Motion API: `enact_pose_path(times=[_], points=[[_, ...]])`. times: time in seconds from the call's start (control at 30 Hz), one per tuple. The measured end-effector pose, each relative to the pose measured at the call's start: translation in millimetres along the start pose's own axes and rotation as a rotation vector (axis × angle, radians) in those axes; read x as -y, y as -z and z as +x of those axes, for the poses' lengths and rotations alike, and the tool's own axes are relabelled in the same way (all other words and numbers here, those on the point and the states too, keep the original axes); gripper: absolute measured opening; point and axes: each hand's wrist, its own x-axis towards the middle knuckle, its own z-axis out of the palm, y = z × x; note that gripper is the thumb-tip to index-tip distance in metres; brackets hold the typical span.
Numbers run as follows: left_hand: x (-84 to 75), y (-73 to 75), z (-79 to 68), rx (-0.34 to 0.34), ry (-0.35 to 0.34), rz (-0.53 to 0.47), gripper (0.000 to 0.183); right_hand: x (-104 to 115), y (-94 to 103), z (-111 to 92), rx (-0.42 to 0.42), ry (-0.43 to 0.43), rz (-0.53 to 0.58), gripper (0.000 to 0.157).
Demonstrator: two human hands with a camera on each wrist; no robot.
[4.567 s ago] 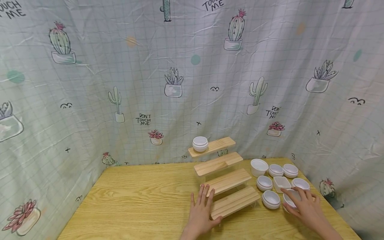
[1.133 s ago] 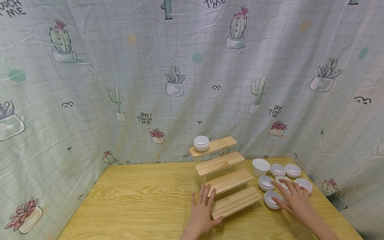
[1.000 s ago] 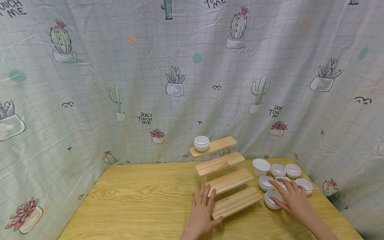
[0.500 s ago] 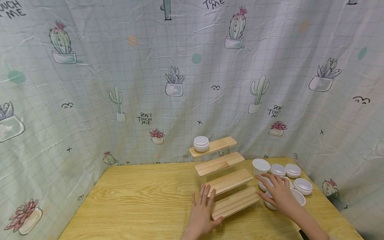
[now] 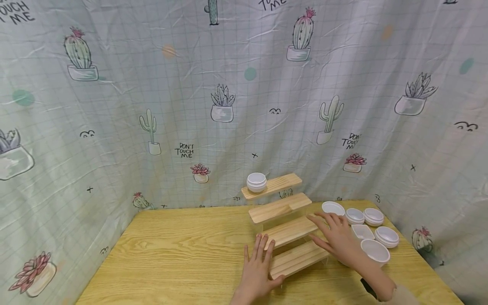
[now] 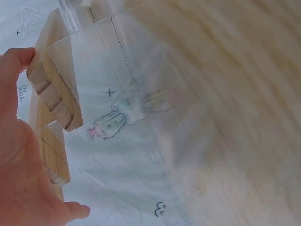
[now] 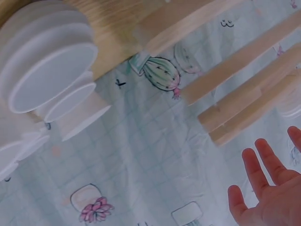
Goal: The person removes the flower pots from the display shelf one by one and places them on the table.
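Observation:
A stepped stand with wooden boards on clear supports stands right of the middle. My left hand [image 5: 254,267] lies at the left ends of its lower boards, fingers spread; in the left wrist view its thumb touches the end of one board [image 6: 55,80]. My right hand [image 5: 339,238] hovers by the right ends of the third board [image 5: 289,231] and the lowest board [image 5: 299,259]. Its fingers are spread with nothing between them, as the right wrist view also shows. A small white bowl [image 5: 256,182] sits at the left of the top board [image 5: 282,183].
Several white bowls stand on the table's right side, among them a larger round bowl [image 5: 375,250], a square dish [image 5: 362,231] and a deep cup [image 5: 333,207]. My right hand and forearm hide some of them. A patterned curtain [image 5: 183,106] hangs behind the wooden table [image 5: 171,254].
My right hand has moved left from above the bowls to the stand's right side, uncovering the square dish and larger bowl. My left hand has stayed in place.

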Motion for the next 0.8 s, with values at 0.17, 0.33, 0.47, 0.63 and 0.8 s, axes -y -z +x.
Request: enact_pose_path(times=[0.17,0.33,0.47,0.63,0.8], points=[[0.4,0.2,-0.3,-0.008,-0.005,0.006,0.091,3,-4.5,13,0.021,-0.005,0.023,0.049],[1.0,-0.1,-0.5,-0.005,-0.007,0.006,0.091,8,-7.0,29,0.046,-0.011,0.055,0.047],[1.0,0.2,-0.6,0.003,-0.005,-0.002,0.090,10,-10.6,42,0.023,0.007,0.066,0.047],[0.4,0.5,-0.5,0.010,-0.005,-0.005,0.090,14,-13.2,58,-0.027,0.031,0.080,0.044],[-0.1,1.4,0.0,0.023,-0.006,-0.009,0.089,17,-15.5,72,-0.025,0.033,0.091,0.048]])
